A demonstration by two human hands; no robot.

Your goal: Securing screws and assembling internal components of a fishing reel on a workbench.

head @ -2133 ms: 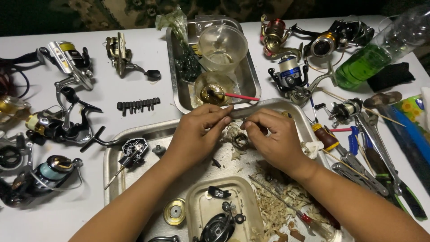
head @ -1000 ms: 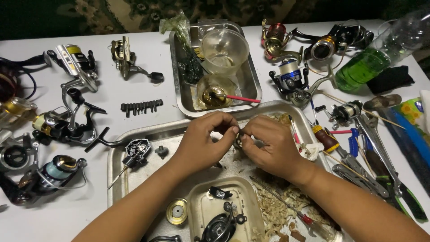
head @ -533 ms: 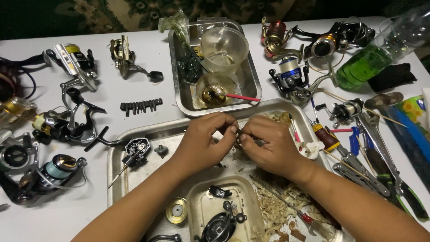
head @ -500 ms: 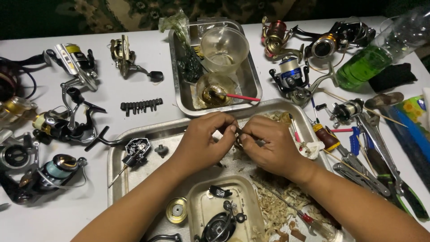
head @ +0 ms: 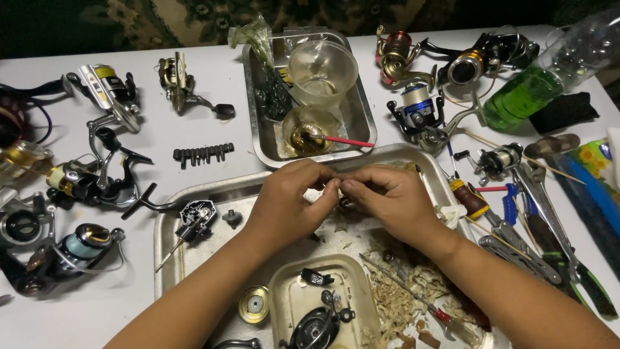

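Left hand [head: 287,203] and right hand [head: 387,200] meet fingertip to fingertip over the large steel tray [head: 169,226], both pinched on a tiny part at the join. The part is almost fully hidden by the fingers, so its kind can't be told. A dark reel piece [head: 347,205] peeks out under the hands, mostly covered. Screwdriver [head: 413,300] lies in the tray debris. Front inner tray [head: 287,304] and its reel body [head: 316,326] are cut off at the bottom edge.
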